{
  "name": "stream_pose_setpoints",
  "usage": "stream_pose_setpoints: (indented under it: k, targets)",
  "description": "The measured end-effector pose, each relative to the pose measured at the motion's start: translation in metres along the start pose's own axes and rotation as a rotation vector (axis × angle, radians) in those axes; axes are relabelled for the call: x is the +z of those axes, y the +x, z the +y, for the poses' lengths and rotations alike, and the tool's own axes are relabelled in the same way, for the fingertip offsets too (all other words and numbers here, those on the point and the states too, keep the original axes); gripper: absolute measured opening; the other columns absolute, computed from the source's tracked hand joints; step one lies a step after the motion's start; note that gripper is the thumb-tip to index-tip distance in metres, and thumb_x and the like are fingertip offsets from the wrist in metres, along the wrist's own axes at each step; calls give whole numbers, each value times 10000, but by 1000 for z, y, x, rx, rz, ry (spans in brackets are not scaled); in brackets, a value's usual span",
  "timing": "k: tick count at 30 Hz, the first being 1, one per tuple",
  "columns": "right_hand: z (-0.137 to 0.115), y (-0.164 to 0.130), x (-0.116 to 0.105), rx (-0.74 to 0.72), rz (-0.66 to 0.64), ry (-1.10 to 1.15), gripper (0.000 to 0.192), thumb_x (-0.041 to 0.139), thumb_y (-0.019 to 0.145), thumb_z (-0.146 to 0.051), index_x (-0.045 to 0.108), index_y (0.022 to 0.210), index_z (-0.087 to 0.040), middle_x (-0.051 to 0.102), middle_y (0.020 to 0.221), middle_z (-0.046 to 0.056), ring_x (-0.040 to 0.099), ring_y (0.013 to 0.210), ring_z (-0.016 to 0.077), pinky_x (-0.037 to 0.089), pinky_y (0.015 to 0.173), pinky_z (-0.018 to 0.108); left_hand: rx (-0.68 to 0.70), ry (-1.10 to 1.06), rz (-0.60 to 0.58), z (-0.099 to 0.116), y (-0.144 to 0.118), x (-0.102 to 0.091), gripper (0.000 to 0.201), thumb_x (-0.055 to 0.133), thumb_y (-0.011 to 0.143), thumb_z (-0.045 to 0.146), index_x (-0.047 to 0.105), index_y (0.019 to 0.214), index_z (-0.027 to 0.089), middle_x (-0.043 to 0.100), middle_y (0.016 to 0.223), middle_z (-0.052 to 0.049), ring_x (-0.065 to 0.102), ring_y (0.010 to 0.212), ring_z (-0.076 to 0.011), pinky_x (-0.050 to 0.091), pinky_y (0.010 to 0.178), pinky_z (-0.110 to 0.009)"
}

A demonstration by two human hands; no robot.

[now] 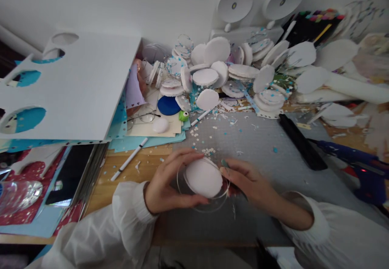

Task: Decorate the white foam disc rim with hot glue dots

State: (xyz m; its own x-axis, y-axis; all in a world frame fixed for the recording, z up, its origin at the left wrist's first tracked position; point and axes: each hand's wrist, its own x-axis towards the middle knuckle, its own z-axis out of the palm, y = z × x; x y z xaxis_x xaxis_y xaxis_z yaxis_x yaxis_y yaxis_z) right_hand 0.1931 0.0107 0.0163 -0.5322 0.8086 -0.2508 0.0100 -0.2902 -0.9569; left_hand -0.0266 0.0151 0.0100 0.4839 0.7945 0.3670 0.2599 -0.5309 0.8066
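Observation:
My left hand (174, 180) is wrapped round the left side of a white round disc (204, 178), fingers above and thumb below. A thin see-through round rim (179, 186) shows around the disc; whether it is a ring or a whole clear plastic circle I cannot tell. At the disc's right edge, my right hand (247, 180) is closed in a pinch. A small teal tip (224, 163) pokes out by its fingers, and a thin dark piece shows below them. What tool this is stays mostly hidden. Both hands are above a grey cutting mat (255, 139).
Many similar white discs (206, 76) are heaped at the back. A blue glue gun (364, 171) with a red light lies at right, beside a black bar (300, 139). Large white board (85, 86) with round holes, white pen (129, 159), glasses (147, 117) and phone (71, 171) are on the left.

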Motion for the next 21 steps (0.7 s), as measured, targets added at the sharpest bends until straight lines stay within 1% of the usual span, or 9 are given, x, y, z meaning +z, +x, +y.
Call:
stream_pose_setpoints:
  k: [2,4,7,11,13,17,19,21]
  targets:
    - [-1,1,-1,4,20,27,390,517,859,-532,469,681,-189,444,562,-50,398,474,59,312,435,184,32,19,-40,2,1,-2,837,838,591,417,461,1312,220,570,1199,-129,543,1123,-275,451,977,-415]
    - [-3,1,-2,6,17,35,375,556,833,-529,472,698,-189,430,568,-55,389,469,56,304,424,181,60,20,-54,4,1,-2,827,832,605,411,458,1317,220,571,1193,-130,555,1110,-270,470,959,-409]
    - [-4,2,-3,-5,11,5,360,591,812,-512,476,711,-187,421,575,-56,379,473,58,297,425,184,102,11,-50,4,0,-2,833,827,611,411,451,1330,221,582,1184,-132,567,1098,-269,487,942,-406]
    - [-3,2,-6,-73,6,-86,313,593,828,-445,487,701,-180,424,601,-45,375,528,69,309,473,193,137,7,-45,4,0,-3,818,821,624,399,459,1330,204,583,1183,-139,583,1080,-258,508,924,-384]
    - [-2,2,-6,-76,-1,-106,290,591,838,-411,488,697,-179,426,602,-44,376,541,72,311,486,194,146,16,-42,4,0,-3,798,815,632,399,470,1323,200,584,1178,-138,590,1068,-253,514,918,-379]
    - [-1,1,-4,7,-6,12,311,582,837,-445,477,706,-184,431,562,-56,372,482,63,295,443,187,133,27,-32,6,2,-4,795,816,625,408,487,1315,189,587,1159,-137,604,1046,-253,524,905,-376]
    - [-1,1,-3,31,1,79,356,550,846,-486,469,679,-182,431,547,-54,370,467,60,289,428,186,135,19,-31,7,3,-4,795,817,622,414,490,1312,195,592,1148,-132,607,1039,-254,527,897,-382]
    - [-1,1,-3,42,-5,100,375,555,836,-512,476,680,-180,438,546,-52,374,467,59,289,427,184,141,13,-28,8,4,-4,785,811,631,411,485,1315,208,593,1146,-127,606,1040,-256,530,890,-393]
